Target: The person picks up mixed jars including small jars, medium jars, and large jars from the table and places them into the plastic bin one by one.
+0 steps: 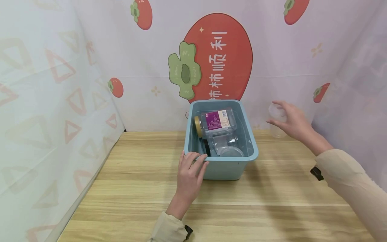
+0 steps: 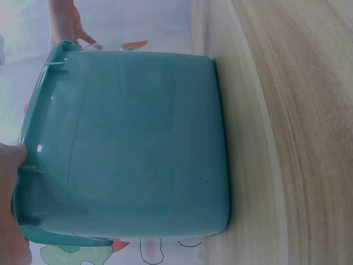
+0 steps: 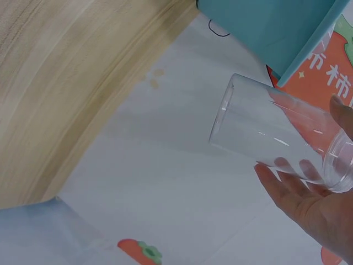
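Observation:
A clear plastic jar [image 3: 270, 124] is in my right hand [image 1: 294, 122], gripped between thumb and fingers near one end. It is held to the right of a blue plastic tub [image 1: 225, 169], above the tabletop, and is faint against the backdrop in the head view. My left hand [image 1: 190, 173] holds the near rim of the tub at its left corner, fingers over the edge. Inside the tub lies a clear jar with a gold lid and purple label [image 1: 216, 121]. Beside it is another clear jar with a black lid [image 1: 222, 143], and a round clear piece [image 1: 232, 152] shows near the front.
The tub stands toward the back of a wooden table [image 1: 145, 188]. A white cloth backdrop [image 1: 272, 50] with printed red persimmons rises behind it, and a patterned cloth [image 1: 54, 117] hangs along the left. Dark straps show at both wrists.

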Demonstrator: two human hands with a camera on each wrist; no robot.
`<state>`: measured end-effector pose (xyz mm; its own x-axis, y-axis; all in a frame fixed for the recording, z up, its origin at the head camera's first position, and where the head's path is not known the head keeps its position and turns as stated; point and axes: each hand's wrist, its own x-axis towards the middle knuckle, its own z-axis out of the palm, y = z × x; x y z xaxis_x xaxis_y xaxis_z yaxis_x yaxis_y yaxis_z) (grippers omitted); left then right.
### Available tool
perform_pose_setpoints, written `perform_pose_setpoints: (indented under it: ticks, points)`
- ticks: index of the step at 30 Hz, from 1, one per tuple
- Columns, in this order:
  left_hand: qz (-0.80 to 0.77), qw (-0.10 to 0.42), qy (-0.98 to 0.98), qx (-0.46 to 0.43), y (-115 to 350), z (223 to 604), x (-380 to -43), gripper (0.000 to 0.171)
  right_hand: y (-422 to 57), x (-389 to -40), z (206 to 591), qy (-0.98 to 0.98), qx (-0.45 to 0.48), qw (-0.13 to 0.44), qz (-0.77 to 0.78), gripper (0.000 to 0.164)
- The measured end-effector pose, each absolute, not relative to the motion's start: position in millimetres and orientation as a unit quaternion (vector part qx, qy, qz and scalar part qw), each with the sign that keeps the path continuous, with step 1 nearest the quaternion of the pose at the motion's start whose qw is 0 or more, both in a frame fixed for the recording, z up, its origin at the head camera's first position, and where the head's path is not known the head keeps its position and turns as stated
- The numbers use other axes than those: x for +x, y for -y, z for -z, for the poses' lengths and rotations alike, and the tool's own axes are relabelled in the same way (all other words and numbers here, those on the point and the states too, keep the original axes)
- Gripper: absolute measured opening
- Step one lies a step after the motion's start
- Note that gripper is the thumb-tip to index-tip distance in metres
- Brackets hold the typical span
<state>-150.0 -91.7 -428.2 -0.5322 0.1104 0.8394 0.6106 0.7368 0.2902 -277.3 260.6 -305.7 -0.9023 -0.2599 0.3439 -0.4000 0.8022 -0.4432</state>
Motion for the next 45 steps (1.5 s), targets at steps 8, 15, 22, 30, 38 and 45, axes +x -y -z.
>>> perform_pose_setpoints:
  ticks: [8,15,22,30,38,45]
  points:
    - [0.289,0.434,0.825,-0.219,92,429,-150,0.026,-254,-276,300,0.937,0.185,0.146,-0.256,0.078]
    - [0.291,0.435,0.824,-0.219,92,428,-150,0.025,-248,-276,293,0.94,0.183,0.134,-0.256,0.079]
    - [0.289,0.435,0.825,-0.219,92,428,-150,0.025,-242,-275,285,0.941,0.185,0.123,-0.255,0.08]
    - [0.288,0.437,0.823,-0.22,92,429,-150,0.023,-235,-274,278,0.937,0.199,0.126,-0.256,0.077]
    - [0.286,0.439,0.823,-0.221,92,430,-151,0.025,-230,-274,273,0.941,0.201,0.113,-0.249,0.079]
    - [0.292,0.433,0.823,-0.222,92,428,-150,0.022,-223,-272,269,0.939,0.214,0.117,-0.243,0.079]
